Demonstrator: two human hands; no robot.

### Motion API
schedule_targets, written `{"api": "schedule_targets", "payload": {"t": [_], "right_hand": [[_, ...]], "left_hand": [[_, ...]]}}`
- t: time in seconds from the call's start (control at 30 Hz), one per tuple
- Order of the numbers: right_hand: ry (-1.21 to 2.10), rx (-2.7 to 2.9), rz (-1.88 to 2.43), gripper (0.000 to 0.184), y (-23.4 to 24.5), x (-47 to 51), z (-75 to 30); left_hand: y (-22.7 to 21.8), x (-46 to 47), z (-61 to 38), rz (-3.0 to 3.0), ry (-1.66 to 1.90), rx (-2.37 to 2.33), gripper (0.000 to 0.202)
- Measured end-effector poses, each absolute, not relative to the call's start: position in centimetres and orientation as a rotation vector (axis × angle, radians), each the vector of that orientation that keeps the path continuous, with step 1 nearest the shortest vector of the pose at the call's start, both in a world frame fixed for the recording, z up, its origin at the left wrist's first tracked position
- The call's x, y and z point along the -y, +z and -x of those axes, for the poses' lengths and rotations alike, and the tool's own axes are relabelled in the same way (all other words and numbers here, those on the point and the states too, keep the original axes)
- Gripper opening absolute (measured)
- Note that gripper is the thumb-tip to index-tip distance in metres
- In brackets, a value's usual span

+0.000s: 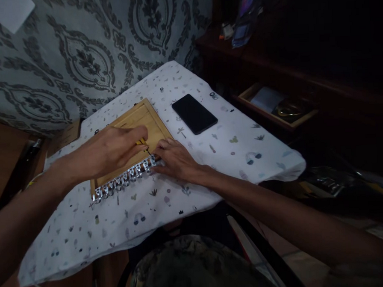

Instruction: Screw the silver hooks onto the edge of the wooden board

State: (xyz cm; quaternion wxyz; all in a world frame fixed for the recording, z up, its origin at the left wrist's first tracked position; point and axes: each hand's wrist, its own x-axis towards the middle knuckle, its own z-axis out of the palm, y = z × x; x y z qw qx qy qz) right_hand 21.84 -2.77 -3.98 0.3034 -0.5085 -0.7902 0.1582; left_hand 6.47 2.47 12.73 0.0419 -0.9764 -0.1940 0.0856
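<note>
A wooden board (138, 116) lies on a small table under a patterned white cloth (233, 145). A row of several small metal brackets (123, 181) runs along the board's near edge. My left hand (110, 150) is over the board, fingers closed round a thin tool with a yellow handle (141, 142) whose dark tip points at the bracket at the row's right end. My right hand (174, 157) rests on the cloth by the board's corner, fingertips pressed against that end bracket.
A black phone (194, 113) lies face down on the cloth to the right of the board. Small metal rings (213, 95) lie near the table's far edge. A dark shelf unit with an open wooden drawer (274, 107) stands at right. Patterned wallpaper is behind.
</note>
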Motion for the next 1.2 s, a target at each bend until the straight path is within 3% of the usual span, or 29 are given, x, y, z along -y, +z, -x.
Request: {"api": "schedule_targets", "payload": {"t": [0.23,0.53,0.83,1.1,1.2], "right_hand": [[0.397,2.082,1.325,0.033,-4.1,2.8,-21.9],[0.422,2.082,1.350,0.033,-3.8,2.9,-21.9],[0.417,2.059,1.318,0.033,-4.5,2.7,-21.8],[0.440,2.052,1.311,0.035,-4.4,2.7,-21.8],[0.451,2.050,1.322,0.033,-4.2,2.7,-21.9]], "left_hand": [[11.6,-2.6,-4.8,2.836,0.075,0.872,0.049],[12.2,-2.1,-4.4,2.975,0.172,0.696,0.031],[12.4,-2.4,-3.9,2.729,0.208,0.900,0.055],[12.5,-2.0,-3.5,2.922,0.231,0.797,0.030],[12.7,-2.2,-3.6,2.898,0.171,0.878,0.037]]}}
